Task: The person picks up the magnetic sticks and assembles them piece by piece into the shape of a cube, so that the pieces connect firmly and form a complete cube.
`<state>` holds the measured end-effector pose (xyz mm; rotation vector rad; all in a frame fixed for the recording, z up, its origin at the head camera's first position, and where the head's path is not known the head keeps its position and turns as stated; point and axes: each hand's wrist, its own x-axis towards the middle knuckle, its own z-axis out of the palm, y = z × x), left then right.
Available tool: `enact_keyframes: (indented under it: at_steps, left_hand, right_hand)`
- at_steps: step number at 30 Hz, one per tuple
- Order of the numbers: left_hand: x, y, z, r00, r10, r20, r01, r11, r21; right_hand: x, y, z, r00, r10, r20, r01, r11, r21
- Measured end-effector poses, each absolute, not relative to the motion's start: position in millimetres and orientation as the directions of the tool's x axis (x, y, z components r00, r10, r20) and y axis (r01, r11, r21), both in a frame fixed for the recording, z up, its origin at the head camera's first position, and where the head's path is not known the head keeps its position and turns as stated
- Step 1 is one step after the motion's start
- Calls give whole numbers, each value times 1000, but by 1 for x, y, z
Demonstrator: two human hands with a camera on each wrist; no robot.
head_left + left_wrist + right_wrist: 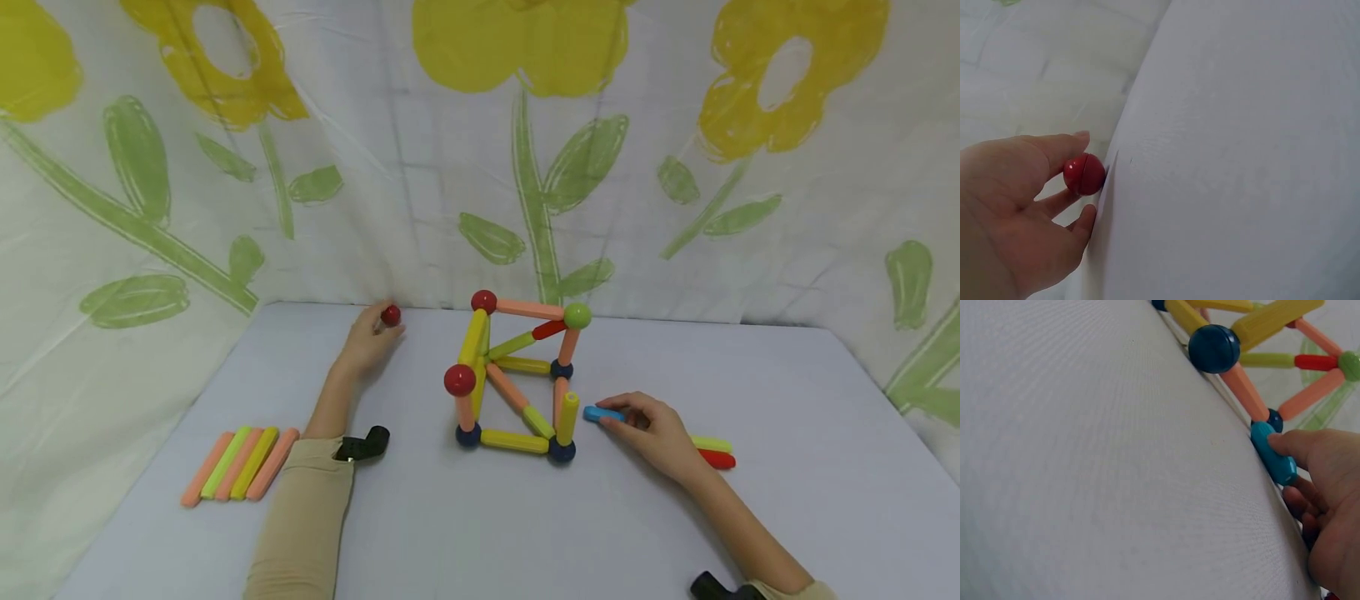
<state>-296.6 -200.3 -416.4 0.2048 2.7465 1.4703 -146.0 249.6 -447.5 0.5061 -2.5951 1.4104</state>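
Note:
At the far left of the table my left hand [369, 342] has its fingers curled round a red ball [1084, 174], with fingertips on either side of it. My right hand [648, 429] pinches a short blue magnetic stick [1272, 453] between thumb and fingers, low over the table. Just left of that stick is a frame of magnetic sticks and balls. A dark blue ball [562, 451] at its near right corner bears an upright yellow stick [569, 418]. Another red ball [460, 380] tops a pink stick [465, 412] at the near left, and a green ball [577, 316] sits at the far right corner.
Several pink, green and yellow sticks [238, 464] lie in a row beside my left forearm. Behind my right hand are a green stick [711, 443] and a red stick [717, 458]. A flowered cloth [360, 208] hangs along the table's far edge.

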Motion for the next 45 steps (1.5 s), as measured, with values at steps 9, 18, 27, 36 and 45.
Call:
enact_keyframes:
  at_steps: [9, 18, 27, 36, 45]
  left_hand:
    - [-296, -194, -421, -995, 31, 92, 94, 552, 829]
    - [-281, -185, -381, -993, 13, 118, 111, 442, 890]
    - [-241, -145, -313, -966, 90, 242, 256, 199, 946]
    - [-200, -101, -287, -929, 220, 297, 316, 55, 947]
    - [-168, -58, -287, -850, 383, 362, 377, -39, 925]
  right_hand:
    - [-146, 250, -448, -939, -212, 271, -343, 499, -796]
    - [-145, 249, -448, -936, -214, 281, -352, 499, -792]
    - [-145, 249, -448, -937, -212, 278, -349, 504, -790]
    - [-145, 249, -447, -940, -207, 273, -341, 509, -790]
    - [-145, 250, -447, -941, -201, 272, -338, 516, -787]
